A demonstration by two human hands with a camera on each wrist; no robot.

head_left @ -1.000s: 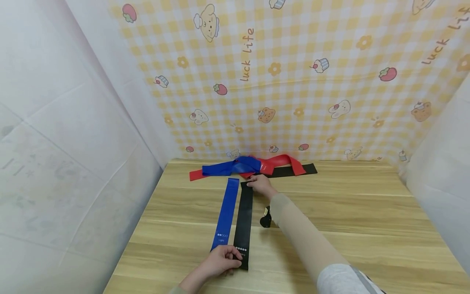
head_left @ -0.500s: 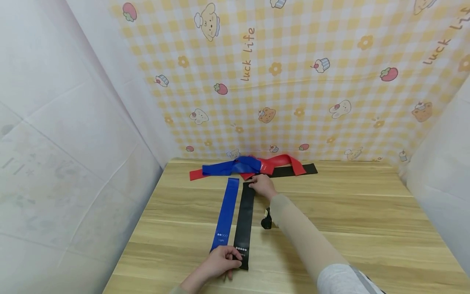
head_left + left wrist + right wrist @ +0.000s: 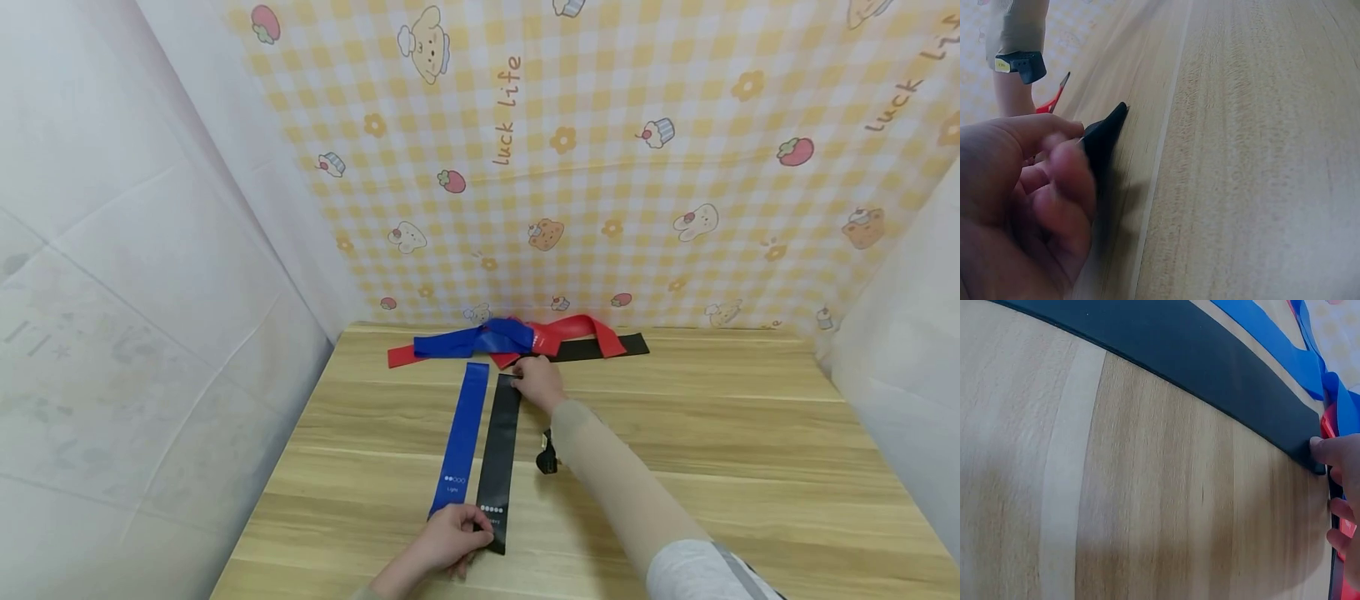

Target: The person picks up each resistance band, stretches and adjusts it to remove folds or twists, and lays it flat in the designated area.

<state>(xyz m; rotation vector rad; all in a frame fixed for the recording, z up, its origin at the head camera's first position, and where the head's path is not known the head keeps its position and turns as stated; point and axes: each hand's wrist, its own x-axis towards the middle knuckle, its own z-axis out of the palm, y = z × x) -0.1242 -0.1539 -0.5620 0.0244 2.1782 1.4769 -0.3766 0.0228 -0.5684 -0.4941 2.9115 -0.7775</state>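
Observation:
A black resistance band (image 3: 497, 458), marked with white dots, lies lengthwise on the wooden table. At its near end my left hand (image 3: 450, 537) pinches it between thumb and fingers; in the left wrist view that black end (image 3: 1105, 134) tilts up off the wood. Its far end is gripped by my right hand (image 3: 540, 382), whose thumb lies on the band (image 3: 1210, 369) in the right wrist view. Just left of the black one, a blue resistance band (image 3: 462, 437) labelled "Light" lies flat. My left hand covers the blue band's near corner.
Along the back edge lies a heap of more bands: blue (image 3: 442, 343), red (image 3: 588, 332) and black (image 3: 581, 351), overlapping and twisted. A small black device (image 3: 547, 454) is worn at my right wrist. A checked cloth (image 3: 600, 200) hangs behind the table (image 3: 712, 433).
The far end of the black band has shifted slightly right and toward me with my right hand. My left hand keeps its pinch on the near end; its other fingers move slightly.

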